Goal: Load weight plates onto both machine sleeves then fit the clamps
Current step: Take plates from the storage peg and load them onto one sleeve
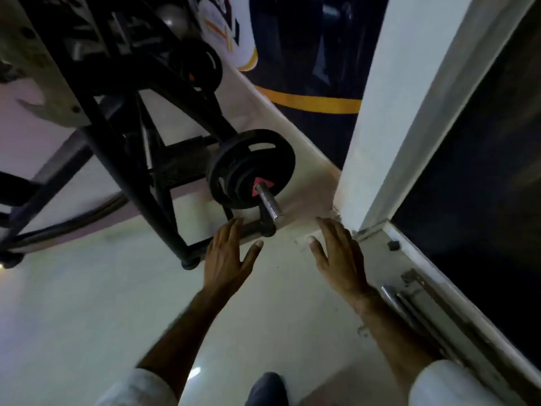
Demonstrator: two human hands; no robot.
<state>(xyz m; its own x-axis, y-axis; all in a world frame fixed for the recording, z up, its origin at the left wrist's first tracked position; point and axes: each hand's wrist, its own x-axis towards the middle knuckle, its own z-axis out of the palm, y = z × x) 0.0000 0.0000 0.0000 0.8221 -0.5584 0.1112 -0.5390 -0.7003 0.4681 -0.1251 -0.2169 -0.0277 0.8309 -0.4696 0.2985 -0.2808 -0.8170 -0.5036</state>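
Note:
Black weight plates (248, 167) sit stacked on a chrome machine sleeve (268, 204), with a red collar (259, 184) at the plate's hub. The sleeve's bare end points toward me. My left hand (225, 256) hovers just below the sleeve, fingers spread and holding nothing. My right hand (336, 253) is held out to the right of the sleeve, fingers apart and empty too. More black plates (196, 65) hang farther back on the machine. No clamp is in view.
The black machine frame (140, 177) fills the upper left, with a foot (190, 263) on the pale floor. A white pillar and door frame (377, 142) stand close on the right. A dark wall with a yellow stripe (310, 102) lies behind.

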